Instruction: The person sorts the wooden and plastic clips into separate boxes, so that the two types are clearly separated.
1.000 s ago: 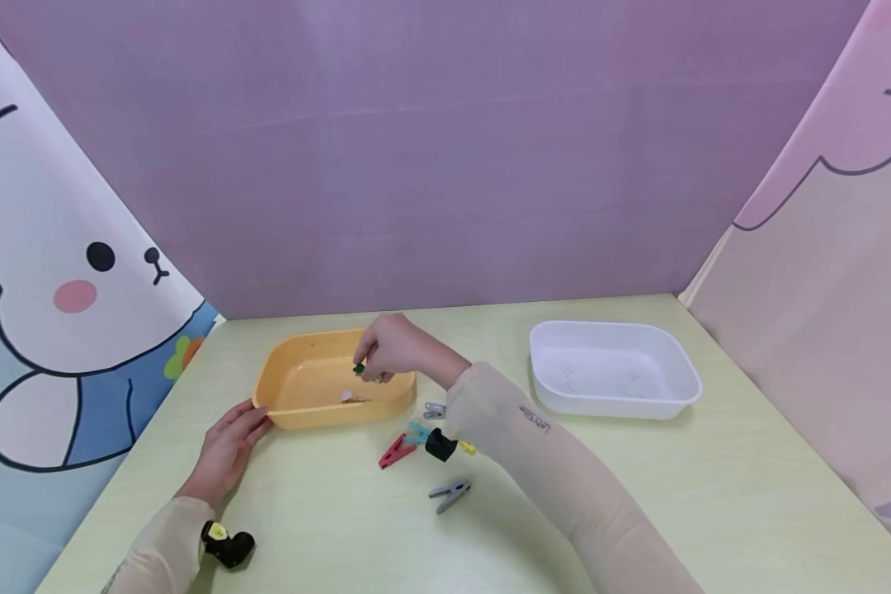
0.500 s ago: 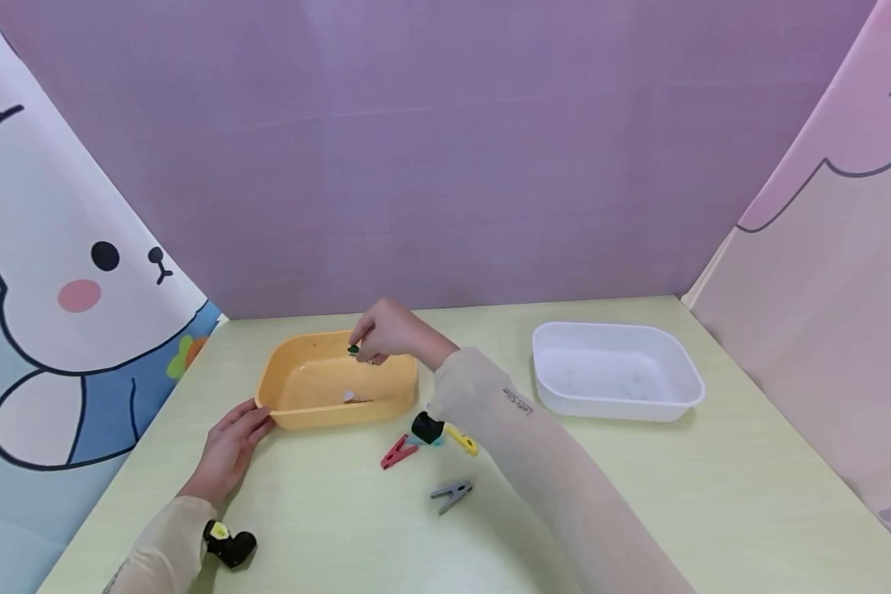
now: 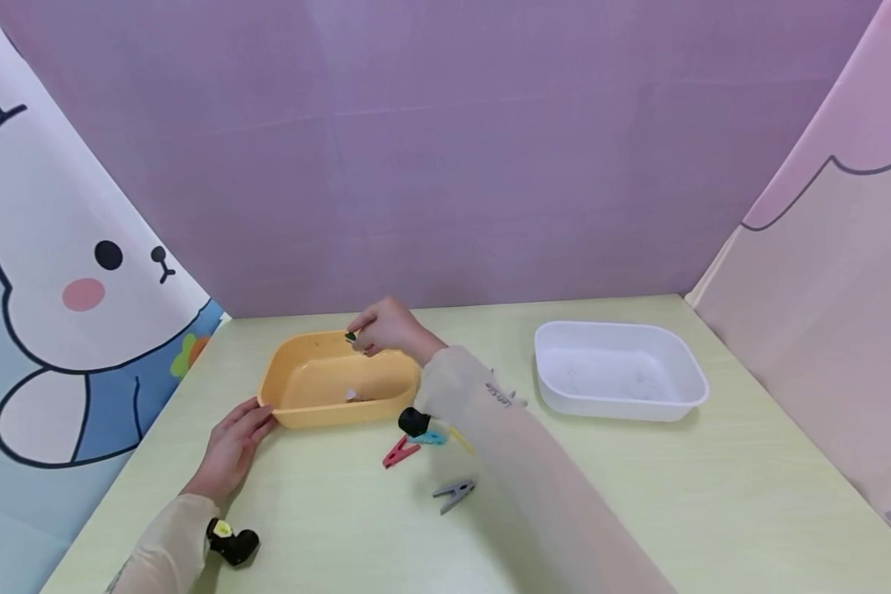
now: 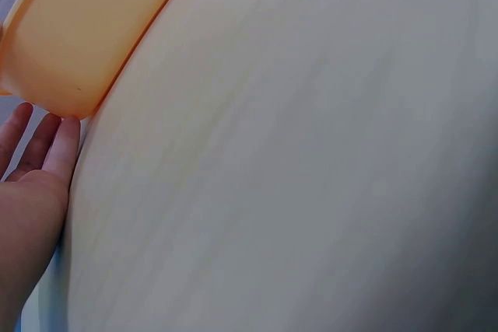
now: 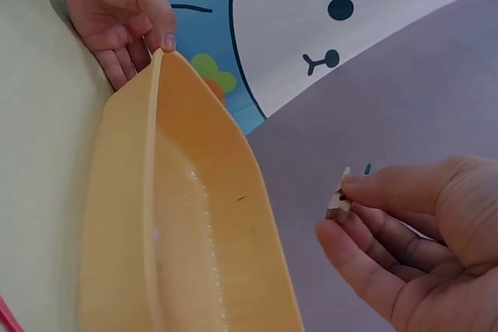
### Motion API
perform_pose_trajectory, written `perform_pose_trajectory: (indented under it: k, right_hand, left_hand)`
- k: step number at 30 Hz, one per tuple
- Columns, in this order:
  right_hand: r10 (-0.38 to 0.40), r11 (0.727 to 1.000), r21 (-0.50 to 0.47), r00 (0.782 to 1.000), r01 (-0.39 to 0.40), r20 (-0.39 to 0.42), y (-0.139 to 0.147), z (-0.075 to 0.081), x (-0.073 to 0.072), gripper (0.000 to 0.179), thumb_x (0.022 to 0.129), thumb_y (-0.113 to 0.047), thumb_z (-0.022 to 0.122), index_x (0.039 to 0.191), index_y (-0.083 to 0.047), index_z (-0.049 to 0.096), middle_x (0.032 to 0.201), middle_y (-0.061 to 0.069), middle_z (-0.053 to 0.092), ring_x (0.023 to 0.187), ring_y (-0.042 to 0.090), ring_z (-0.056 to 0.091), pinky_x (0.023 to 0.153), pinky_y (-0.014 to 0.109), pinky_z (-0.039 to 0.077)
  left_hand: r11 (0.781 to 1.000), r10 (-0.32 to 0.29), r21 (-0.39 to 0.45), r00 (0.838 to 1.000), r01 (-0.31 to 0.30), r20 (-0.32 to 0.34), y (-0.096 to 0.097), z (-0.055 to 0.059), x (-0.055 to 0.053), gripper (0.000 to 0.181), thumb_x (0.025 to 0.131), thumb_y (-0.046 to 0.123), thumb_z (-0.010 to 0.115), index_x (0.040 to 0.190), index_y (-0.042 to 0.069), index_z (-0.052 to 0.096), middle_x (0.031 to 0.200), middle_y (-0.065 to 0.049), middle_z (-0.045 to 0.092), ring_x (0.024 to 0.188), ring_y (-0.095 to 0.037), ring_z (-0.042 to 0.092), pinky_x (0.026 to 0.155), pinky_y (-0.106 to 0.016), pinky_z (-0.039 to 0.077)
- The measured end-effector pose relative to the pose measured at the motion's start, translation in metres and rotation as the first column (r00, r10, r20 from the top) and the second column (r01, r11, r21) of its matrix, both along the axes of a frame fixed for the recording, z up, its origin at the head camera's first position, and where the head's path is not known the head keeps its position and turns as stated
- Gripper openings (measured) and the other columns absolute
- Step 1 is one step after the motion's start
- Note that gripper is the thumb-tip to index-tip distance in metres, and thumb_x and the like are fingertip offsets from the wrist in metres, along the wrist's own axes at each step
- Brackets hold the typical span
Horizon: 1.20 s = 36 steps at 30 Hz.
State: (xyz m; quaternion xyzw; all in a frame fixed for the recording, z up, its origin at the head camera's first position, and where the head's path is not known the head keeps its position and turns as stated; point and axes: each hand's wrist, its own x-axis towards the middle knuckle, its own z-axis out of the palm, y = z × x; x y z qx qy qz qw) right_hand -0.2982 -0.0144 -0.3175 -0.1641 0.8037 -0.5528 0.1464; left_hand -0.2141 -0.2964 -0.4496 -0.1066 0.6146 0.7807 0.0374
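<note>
Above the far rim of the yellow basin (image 3: 319, 417), my right hand (image 3: 389, 326) pinches a small wooden clip (image 5: 339, 206) between thumb and fingertips. The clip has dark marks, and a bit of green shows behind the thumb. My left hand (image 3: 230, 450) holds the basin's near left corner, its thumb at the rim and its fingers against the outer wall (image 4: 70, 60). Inside the basin lies a small pale piece (image 3: 351, 396), too small to make out. On the table are a red clothespin (image 3: 401, 451), a blue clothespin (image 3: 428, 437) and a grey clothespin (image 3: 454, 493).
A white basin (image 3: 619, 408) stands at the right. A yellow clothespin (image 3: 461, 440) and another grey clothespin (image 3: 516, 399) are partly hidden by the right sleeve (image 3: 505, 437). A purple backdrop (image 3: 445, 165) rises behind the table.
My right hand, with the clip, has risen from over the basin's inside toward its far rim. The sleeve has shifted left, uncovering the blue clothespin. My left hand keeps its place.
</note>
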Motion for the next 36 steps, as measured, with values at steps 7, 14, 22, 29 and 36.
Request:
perform_pose_trajectory:
  k: [7,14,22,29,36]
  right_hand:
    - [-0.094,0.987,-0.125,0.994,0.101,0.06,-0.006,-0.021,-0.008,0.023,0.084,0.007,0.074,0.107,0.003,0.074,0.097,0.011,0.071,0.075,0.024,0.07,0.074,0.036,0.062]
    - [-0.177,0.946,-0.242,0.969,0.216,0.174,-0.005,-0.045,-0.014,0.03,0.083,0.01,0.073,0.112,0.006,0.071,0.097,0.017,0.071,0.081,0.027,0.072,0.073,0.034,0.062]
    - [-0.245,0.926,-0.238,0.946,0.293,0.212,-0.01,-0.065,-0.015,0.03,0.08,0.015,0.072,0.109,0.008,0.072,0.098,0.021,0.071,0.083,0.031,0.073,0.077,0.038,0.062]
    - [-0.263,0.944,-0.168,0.955,0.285,0.138,-0.018,-0.078,-0.012,0.026,0.076,0.017,0.073,0.1,0.009,0.073,0.092,0.017,0.073,0.072,0.026,0.072,0.065,0.03,0.062]
    - [-0.255,0.961,-0.09,0.962,0.263,0.098,-0.019,-0.082,-0.008,0.026,0.076,0.017,0.073,0.1,0.008,0.074,0.092,0.017,0.073,0.07,0.023,0.071,0.067,0.031,0.062]
  left_hand:
    - [1.0,0.0,-0.019,1.0,0.0,0.024,0.001,0.001,-0.001,0.071,0.1,0.028,0.063,0.155,0.006,0.025,0.151,-0.005,0.031,0.106,0.005,0.06,0.105,-0.022,0.042]
    - [0.999,-0.005,-0.036,1.0,0.006,0.027,0.002,0.0,0.001,0.071,0.101,0.028,0.06,0.156,0.004,0.022,0.149,-0.004,0.032,0.11,0.003,0.058,0.106,-0.022,0.042]
    - [1.0,0.009,-0.014,1.0,-0.009,0.012,0.001,0.001,0.002,0.061,0.1,0.026,0.063,0.151,0.008,0.034,0.134,0.004,0.044,0.108,0.002,0.06,0.103,-0.021,0.044]
    - [1.0,0.007,-0.024,1.0,-0.007,0.022,0.002,0.001,0.002,0.069,0.1,0.028,0.063,0.155,0.008,0.028,0.144,0.0,0.038,0.11,0.002,0.059,0.104,-0.021,0.043]
    - [0.999,-0.006,-0.039,1.0,0.007,0.025,0.004,0.002,0.002,0.073,0.1,0.032,0.062,0.156,0.007,0.023,0.151,-0.003,0.03,0.109,0.004,0.058,0.106,-0.023,0.04]
